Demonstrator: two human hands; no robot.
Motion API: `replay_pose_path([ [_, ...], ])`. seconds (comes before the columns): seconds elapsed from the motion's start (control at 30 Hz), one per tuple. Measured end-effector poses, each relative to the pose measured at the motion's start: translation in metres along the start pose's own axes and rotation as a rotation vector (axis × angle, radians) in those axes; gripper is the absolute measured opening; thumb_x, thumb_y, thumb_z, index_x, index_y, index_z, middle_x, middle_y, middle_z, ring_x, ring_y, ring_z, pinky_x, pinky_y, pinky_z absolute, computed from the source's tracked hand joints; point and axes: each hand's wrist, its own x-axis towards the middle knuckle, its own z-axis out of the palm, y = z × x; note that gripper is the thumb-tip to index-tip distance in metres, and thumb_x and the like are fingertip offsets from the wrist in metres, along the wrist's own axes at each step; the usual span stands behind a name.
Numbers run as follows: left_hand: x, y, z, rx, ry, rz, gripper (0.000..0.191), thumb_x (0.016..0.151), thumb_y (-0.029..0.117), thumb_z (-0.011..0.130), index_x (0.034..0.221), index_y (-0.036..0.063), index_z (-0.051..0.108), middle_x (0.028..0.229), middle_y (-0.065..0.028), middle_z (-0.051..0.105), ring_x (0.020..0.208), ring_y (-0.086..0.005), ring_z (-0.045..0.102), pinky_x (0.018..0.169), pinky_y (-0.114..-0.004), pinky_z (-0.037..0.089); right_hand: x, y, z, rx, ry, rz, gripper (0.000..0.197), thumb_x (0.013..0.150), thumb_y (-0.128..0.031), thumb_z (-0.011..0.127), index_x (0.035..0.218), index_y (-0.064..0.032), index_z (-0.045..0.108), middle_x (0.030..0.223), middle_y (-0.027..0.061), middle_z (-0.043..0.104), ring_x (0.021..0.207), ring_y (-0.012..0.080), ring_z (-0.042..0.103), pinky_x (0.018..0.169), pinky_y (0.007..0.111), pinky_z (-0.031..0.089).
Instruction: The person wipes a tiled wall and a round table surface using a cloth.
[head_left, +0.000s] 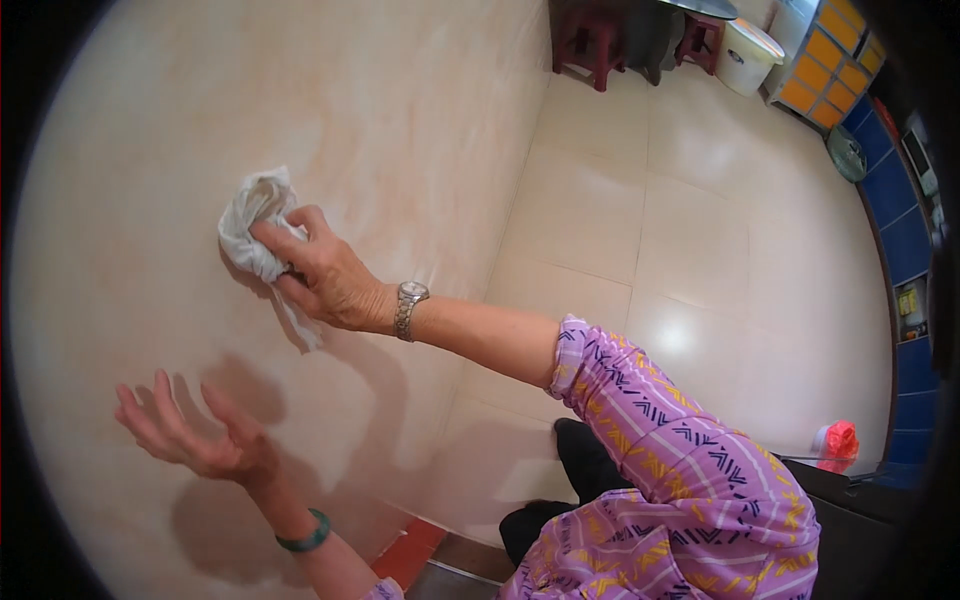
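My right hand (319, 266), with a metal-band wristwatch (409, 309) at the wrist, grips a bunched white cloth (259, 214). It presses the cloth against a pale, marbled wall (390, 142), and a loose end of the cloth hangs below the fingers. Lower down, my left hand (191, 439) is raised in front of the same wall with its fingers spread and nothing in them. A green bangle (304, 531) circles that forearm. Whether the left fingertips touch the wall, I cannot tell.
Glossy floor tiles (690, 247) meet the wall along its base. Red plastic stools (596, 45) and a lidded white bucket (748, 56) stand at the far end, beside an orange-panelled cabinet (821, 71). Blue cabinet fronts (904, 240) line the right. A red plastic bag (838, 442) sits near them.
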Motion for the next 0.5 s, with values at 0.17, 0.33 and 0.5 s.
replay_pose_path([
  [0.17,-0.032,-0.016,0.042,0.270,-0.028,-0.152,0.040,0.091,0.036,0.053,0.126,0.0163,0.054,0.144,-0.0144,0.037,0.134,-0.0344,0.033,0.105,-0.058,0.016,-0.007,0.012,-0.002,-0.133,-0.088,-0.022,0.054,0.074,-0.005,0.061,0.125,-0.0121,0.047,0.109,0.0241,0.045,0.087,0.0384,0.055,0.069,0.043,0.052],
  [0.33,-0.063,-0.019,0.054,0.392,0.040,-0.160,0.044,0.091,0.045,0.051,0.128,0.0221,0.053,0.146,-0.0114,0.036,0.136,-0.0322,0.031,0.105,-0.059,0.009,-0.018,0.020,-0.003,-0.278,-0.093,-0.093,0.047,0.076,-0.010,0.065,0.120,-0.0157,0.051,0.103,0.0171,0.049,0.086,0.0339,0.057,0.065,0.041,0.051],
  [0.5,-0.052,-0.017,0.025,0.437,0.071,-0.111,0.045,0.091,0.044,0.051,0.129,0.0204,0.052,0.146,-0.0130,0.036,0.135,-0.0338,0.032,0.106,-0.057,0.009,-0.009,0.011,-0.014,-0.402,-0.110,-0.211,0.048,0.075,-0.011,0.065,0.120,-0.0177,0.051,0.105,0.0156,0.050,0.082,0.0325,0.059,0.061,0.040,0.052],
])
